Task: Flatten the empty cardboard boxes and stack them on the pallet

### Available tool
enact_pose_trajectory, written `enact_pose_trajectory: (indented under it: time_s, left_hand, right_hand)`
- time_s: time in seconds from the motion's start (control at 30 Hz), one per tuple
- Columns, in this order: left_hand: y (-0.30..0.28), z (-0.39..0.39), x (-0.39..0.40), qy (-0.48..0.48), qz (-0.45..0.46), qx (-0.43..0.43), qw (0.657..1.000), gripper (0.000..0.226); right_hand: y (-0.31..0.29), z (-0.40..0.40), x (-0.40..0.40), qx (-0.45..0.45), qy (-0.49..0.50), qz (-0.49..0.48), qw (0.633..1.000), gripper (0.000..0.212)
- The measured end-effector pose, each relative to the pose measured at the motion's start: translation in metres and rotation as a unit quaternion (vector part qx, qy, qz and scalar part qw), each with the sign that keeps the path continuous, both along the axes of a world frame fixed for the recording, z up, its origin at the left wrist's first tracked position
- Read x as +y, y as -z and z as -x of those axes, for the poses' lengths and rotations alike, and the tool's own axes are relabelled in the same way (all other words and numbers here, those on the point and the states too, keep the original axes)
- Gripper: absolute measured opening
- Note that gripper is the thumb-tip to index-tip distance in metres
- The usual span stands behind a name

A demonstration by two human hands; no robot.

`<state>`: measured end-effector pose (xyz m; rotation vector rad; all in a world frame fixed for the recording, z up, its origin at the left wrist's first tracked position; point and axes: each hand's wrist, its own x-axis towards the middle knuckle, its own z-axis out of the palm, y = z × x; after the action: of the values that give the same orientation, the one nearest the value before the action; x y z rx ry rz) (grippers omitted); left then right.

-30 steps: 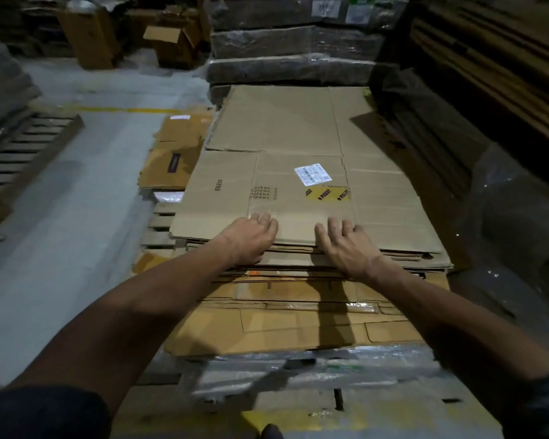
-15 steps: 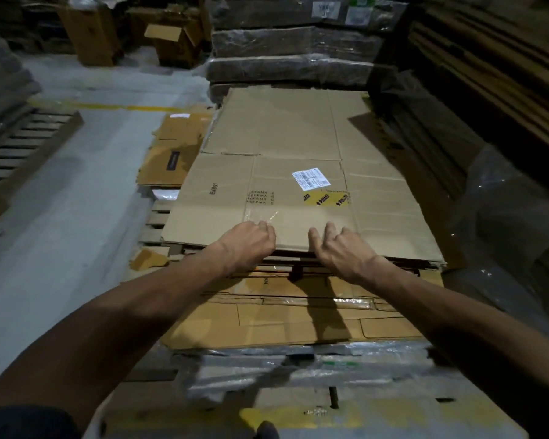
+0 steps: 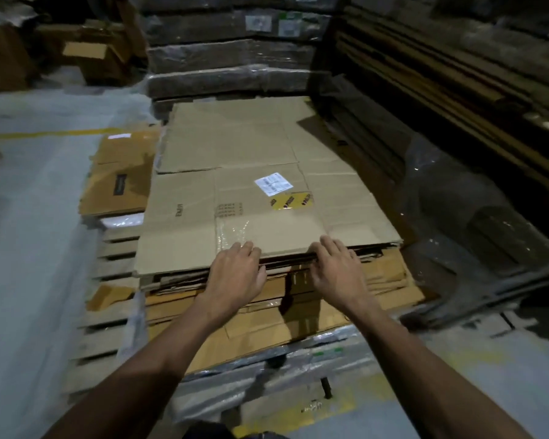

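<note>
Head view shows the left hand [image 3: 235, 274] and right hand [image 3: 333, 267], fingers relaxed and grasping nothing, at the near edge of the flattened box [image 3: 267, 213] topping the centre-frame stack.

Flattened cardboard box [image 3: 260, 210] (labelled) atop stack [image 3: 298, 299]

Tan flattened box [image 3: 260, 213] bears a white label [image 3: 273, 183] and yellow sticker [image 3: 292, 201] (black-printed); darker orange-brown cardboard [image 3: 121, 175] beside.

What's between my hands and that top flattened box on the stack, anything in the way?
Nothing visible. The left hand and right hand already lie at the near edge of the top flattened box, which lies directly on the cardboard stack.
</note>
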<state>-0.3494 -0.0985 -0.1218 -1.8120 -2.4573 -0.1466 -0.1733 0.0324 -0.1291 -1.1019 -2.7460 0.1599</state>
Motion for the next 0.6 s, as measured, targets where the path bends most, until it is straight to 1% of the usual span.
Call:
enact_pose_trajectory:
  time_s: [0.07,0.13,0.2,0.3,0.4,0.43,0.53,0.6]
  left_hand:
    - [0.008,-0.004,-0.005,0.023,-0.035,-0.012,0.999,0.035]
    - [0.015,-0.007,-0.01,0.053,-0.047,-0.018,0.997,0.033]
    - [0.021,-0.009,-0.016,0.094,-0.037,-0.031,0.994,0.032]
    - [0.031,-0.007,-0.025,0.162,-0.014,-0.067,0.984,0.043]
    - [0.038,-0.008,-0.039,0.247,0.004,-0.111,0.963,0.041]
    - [0.04,-0.012,-0.049,0.288,0.021,-0.116,0.95,0.04]
    - [0.048,-0.025,-0.067,0.344,0.058,-0.117,0.93,0.046]
    - [0.049,-0.041,-0.089,0.383,0.09,-0.125,0.911,0.041]
  right_hand:
    - [0.002,-0.013,-0.02,0.048,0.093,0.06,0.993,0.047]
    - [0.005,-0.026,-0.042,0.082,0.187,0.102,0.973,0.052]
    - [0.01,-0.037,-0.069,0.092,0.25,0.128,0.955,0.052]
    - [0.018,-0.05,-0.116,0.091,0.347,0.155,0.92,0.055]
    - [0.024,-0.054,-0.174,0.099,0.451,0.173,0.87,0.054]
    - [0.026,-0.056,-0.204,0.108,0.497,0.175,0.843,0.053]
    - [0.027,-0.061,-0.267,0.126,0.571,0.184,0.79,0.057]
    - [0.025,-0.069,-0.317,0.134,0.629,0.191,0.742,0.058]
